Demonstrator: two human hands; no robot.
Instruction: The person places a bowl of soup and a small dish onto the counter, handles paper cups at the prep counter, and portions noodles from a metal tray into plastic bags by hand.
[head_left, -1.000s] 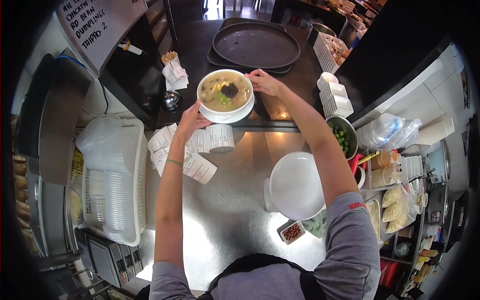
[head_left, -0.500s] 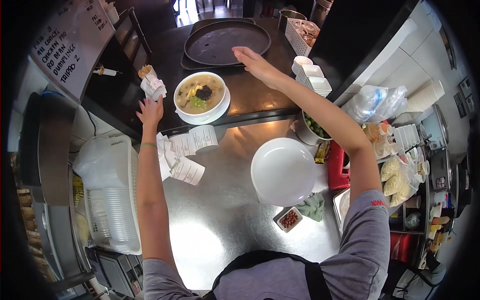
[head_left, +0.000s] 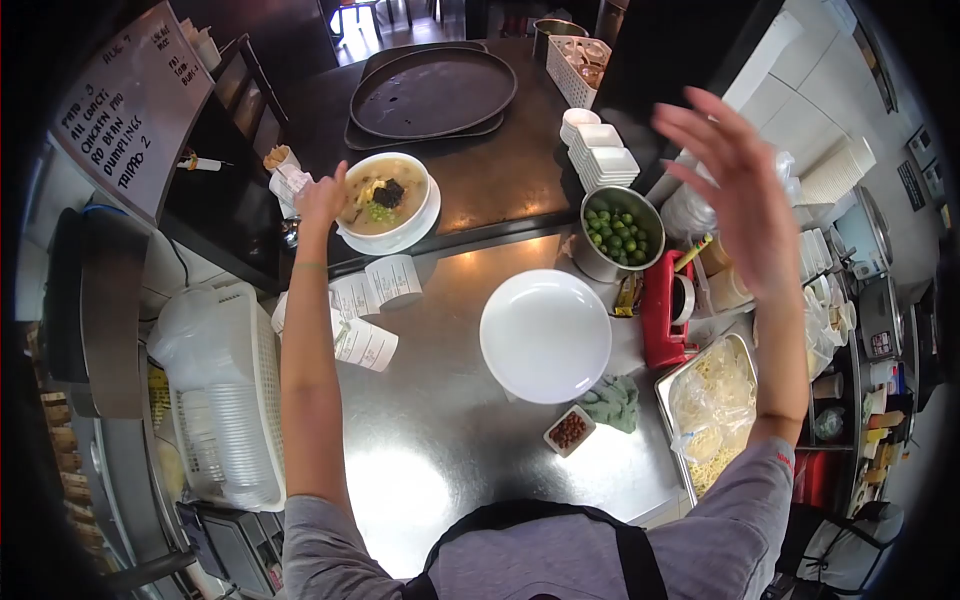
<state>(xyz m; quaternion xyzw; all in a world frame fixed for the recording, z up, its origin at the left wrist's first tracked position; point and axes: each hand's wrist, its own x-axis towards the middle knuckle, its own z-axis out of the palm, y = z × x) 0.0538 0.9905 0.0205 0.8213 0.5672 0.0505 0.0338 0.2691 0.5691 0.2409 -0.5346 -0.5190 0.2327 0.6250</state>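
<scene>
A white bowl [head_left: 385, 237] of soup, topped with something black, yellow strips and chopped greens, stands on a white saucer [head_left: 434, 212] on the dark upper counter. My left hand [head_left: 322, 200] is at the bowl's left rim, index finger stretched out and nothing held; whether it touches the rim is unclear. Beside that hand is a white paper-wrapped holder [head_left: 288, 184]. My right hand [head_left: 728, 185] is raised at the right, fingers spread and holding nothing, in front of clear plastic bags [head_left: 690, 210]. Below it sits a metal pot of green citrus fruits [head_left: 618, 232].
A large white plate [head_left: 545, 335] is on the steel counter, near a small dish of reddish nuts [head_left: 569, 431] and a green cloth [head_left: 612, 402]. Printed slips [head_left: 366, 344] lie at left. Dark oval trays [head_left: 435, 92] and stacked white dishes [head_left: 606, 162] occupy the upper counter.
My right hand has swung right and back from beside the oval tray, uncovering the pot of fruits. My left hand has shifted from the paper-wrapped holder to the bowl's left rim.
</scene>
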